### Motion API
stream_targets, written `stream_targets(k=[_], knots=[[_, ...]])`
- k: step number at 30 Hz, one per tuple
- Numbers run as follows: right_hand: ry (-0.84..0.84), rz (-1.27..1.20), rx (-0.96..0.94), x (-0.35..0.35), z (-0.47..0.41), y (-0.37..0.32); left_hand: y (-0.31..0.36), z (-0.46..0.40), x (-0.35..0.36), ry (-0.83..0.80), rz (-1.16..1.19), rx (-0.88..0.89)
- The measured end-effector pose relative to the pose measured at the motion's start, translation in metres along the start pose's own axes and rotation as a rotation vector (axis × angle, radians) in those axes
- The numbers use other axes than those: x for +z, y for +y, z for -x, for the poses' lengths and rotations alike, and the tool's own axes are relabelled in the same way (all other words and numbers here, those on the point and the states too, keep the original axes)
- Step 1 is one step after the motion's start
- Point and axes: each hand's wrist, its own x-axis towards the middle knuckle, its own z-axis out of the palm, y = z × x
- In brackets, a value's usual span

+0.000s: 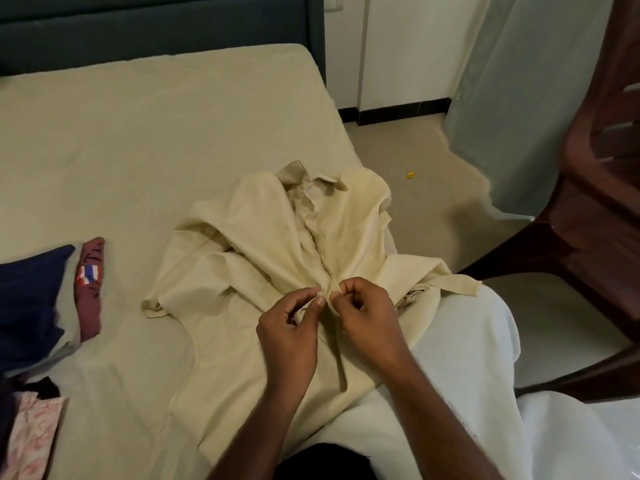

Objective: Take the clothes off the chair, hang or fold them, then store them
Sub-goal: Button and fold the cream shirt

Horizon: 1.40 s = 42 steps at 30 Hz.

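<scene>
On the wide bed with its smooth beige sheet (145,140), your crumpled cream cotton button-up shirt (263,237) lies face up, collar pointing away from you, its long axis running toward your lap. Your left hand (289,327) and right hand (367,313) meet at its placket, both pinching the fabric at a button.

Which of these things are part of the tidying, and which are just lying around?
Part of the job:
- cream shirt, pinched at its front by the left hand and right hand
- dark wooden chair
- folded clothes on the bed

Just lying about:
- small yellow scrap on the floor
- curtain
</scene>
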Motion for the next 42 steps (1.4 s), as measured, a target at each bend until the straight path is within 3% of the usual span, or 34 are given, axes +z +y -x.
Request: stream_targets(k=[10, 16, 27, 34, 37, 42], knots=[[-0.073, 0.027, -0.112, 0.006, 0.001, 0.008, 0.005, 0.000, 0.000, 0.016, -0.054, 0.053], [-0.088, -0.092, -0.095, 0.002, -0.002, 0.007, 0.003, -0.008, -0.002, -0.025, -0.144, 0.133], [-0.051, -0.149, -0.051, 0.000, -0.001, 0.007, 0.005, -0.006, 0.000, -0.046, -0.217, 0.200], [-0.022, -0.176, -0.130, -0.005, 0.003, 0.001, 0.005, -0.005, -0.003, -0.072, -0.253, 0.253], [0.021, -0.194, -0.118, -0.006, 0.002, 0.002, 0.004, -0.003, -0.002, -0.130, -0.207, 0.191], [0.075, -0.043, -0.171, -0.003, 0.003, 0.001, 0.015, -0.001, 0.000, -0.177, 0.095, -0.159]])
